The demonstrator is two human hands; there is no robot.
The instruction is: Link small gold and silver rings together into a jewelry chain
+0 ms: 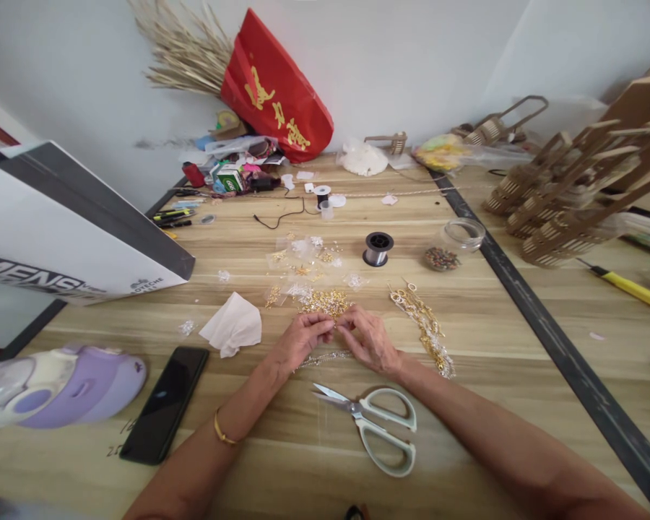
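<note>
My left hand [310,335] and my right hand [367,338] meet at the middle of the table, fingertips pinched close together. Whatever lies between the fingertips is too small to make out. Just beyond them is a pile of gold and silver beads [328,302]. A strand of silvery beads [325,358] runs on the wood below my fingers. White-handled scissors [357,408] lie nearer to me, blades half apart and pointing left. Finished-looking gold and silver bead strands [427,328] rest to the right of my right hand.
Behind the beads stand a spool of clear line [378,249] and a glass jar [455,244] of dark beads. At left are a black phone [165,404], a cloth [232,325], a purple bottle [81,386] and a large box [76,231]. Woven baskets [552,195] and a yellow-handled tool [631,286] lie at right.
</note>
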